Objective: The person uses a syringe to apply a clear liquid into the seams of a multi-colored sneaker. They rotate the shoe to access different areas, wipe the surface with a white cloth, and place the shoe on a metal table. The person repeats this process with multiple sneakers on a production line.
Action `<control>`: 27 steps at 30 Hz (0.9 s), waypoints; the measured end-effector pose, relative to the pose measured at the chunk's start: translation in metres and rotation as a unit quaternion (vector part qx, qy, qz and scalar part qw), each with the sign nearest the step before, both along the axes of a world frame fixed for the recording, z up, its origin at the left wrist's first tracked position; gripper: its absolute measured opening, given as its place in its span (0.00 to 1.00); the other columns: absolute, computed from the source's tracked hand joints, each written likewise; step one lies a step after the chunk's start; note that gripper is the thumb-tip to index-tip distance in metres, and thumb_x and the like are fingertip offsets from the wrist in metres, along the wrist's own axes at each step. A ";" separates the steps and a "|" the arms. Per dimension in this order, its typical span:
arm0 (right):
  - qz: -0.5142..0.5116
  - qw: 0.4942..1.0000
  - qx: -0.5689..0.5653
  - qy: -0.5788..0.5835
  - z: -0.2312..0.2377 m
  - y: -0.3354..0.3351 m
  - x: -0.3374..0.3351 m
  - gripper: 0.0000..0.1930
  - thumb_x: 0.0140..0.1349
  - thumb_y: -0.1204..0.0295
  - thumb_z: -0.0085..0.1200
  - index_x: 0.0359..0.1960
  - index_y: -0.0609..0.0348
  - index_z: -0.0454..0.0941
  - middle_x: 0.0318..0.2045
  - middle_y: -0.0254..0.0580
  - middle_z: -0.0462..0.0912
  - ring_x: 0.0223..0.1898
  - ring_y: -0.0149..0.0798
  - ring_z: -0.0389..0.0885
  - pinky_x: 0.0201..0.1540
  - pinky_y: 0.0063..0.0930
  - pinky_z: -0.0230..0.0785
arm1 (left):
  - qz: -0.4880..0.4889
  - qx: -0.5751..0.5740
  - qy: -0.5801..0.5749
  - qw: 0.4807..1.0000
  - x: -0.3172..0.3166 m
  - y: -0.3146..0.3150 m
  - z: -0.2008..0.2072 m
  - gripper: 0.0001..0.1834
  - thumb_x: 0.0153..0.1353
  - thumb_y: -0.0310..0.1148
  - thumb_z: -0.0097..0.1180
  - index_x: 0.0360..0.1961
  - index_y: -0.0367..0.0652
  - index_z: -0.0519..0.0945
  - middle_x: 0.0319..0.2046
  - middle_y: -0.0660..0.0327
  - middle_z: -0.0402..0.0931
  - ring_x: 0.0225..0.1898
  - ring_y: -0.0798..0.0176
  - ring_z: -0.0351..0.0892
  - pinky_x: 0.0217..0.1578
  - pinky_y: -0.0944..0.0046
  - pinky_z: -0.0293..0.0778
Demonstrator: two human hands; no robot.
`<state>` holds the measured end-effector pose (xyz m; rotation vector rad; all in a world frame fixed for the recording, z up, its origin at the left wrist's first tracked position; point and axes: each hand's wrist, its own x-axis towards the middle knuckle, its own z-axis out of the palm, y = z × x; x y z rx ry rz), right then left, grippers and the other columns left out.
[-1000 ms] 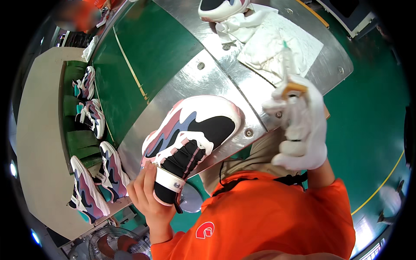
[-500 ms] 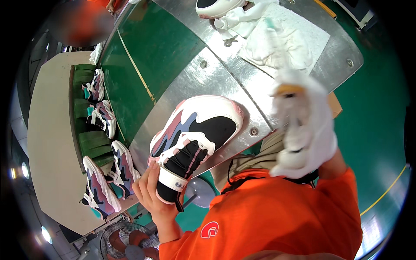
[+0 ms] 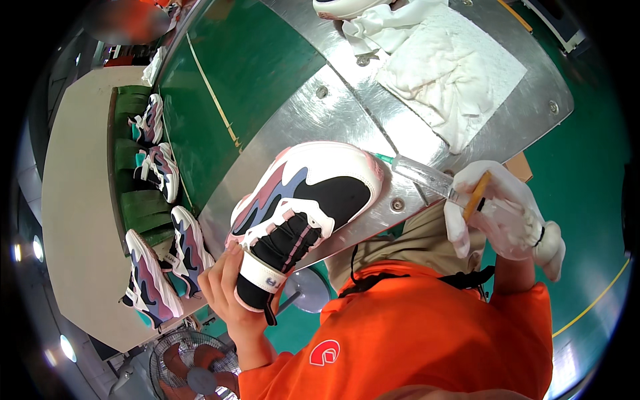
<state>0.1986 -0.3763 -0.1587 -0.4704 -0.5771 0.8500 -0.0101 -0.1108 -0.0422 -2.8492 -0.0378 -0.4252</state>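
My bare left hand (image 3: 230,290) is closed around the heel collar of a sneaker (image 3: 337,190), white, black, pink and blue-purple, held with its toe toward the upper right over the metal table's edge. My right hand (image 3: 503,217), in a white glove, is closed on a clear syringe (image 3: 423,175) with a green tip. That tip is at the sneaker's toe edge; whether it touches I cannot tell. A thin orange-brown stick (image 3: 477,196) also lies in the fingers of the right hand. The palm side is partly hidden by something pinkish and translucent.
A crumpled white cloth (image 3: 440,83) lies on a white sheet (image 3: 503,70) on the metal table (image 3: 303,120). Another shoe (image 3: 347,7) is at the far edge. More sneakers (image 3: 155,280) stand on the left beside a green belt (image 3: 143,213). A fan (image 3: 193,367) is at lower left.
My right hand has swung from a blurred, raised pose to the right and down, bringing the syringe tip to the shoe's toe. My left hand still grips the sneaker, which has barely shifted.
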 end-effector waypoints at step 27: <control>-0.128 0.982 -0.129 0.039 0.028 -0.006 -0.006 0.44 0.38 0.56 0.61 0.57 0.71 0.65 0.27 0.47 0.76 0.25 0.29 0.73 0.26 0.18 0.64 | 0.010 -0.001 0.001 1.000 -0.009 -0.007 -0.001 0.33 0.50 0.46 0.67 0.51 0.34 0.73 0.48 0.51 0.77 0.44 0.52 0.77 0.41 0.56 0.68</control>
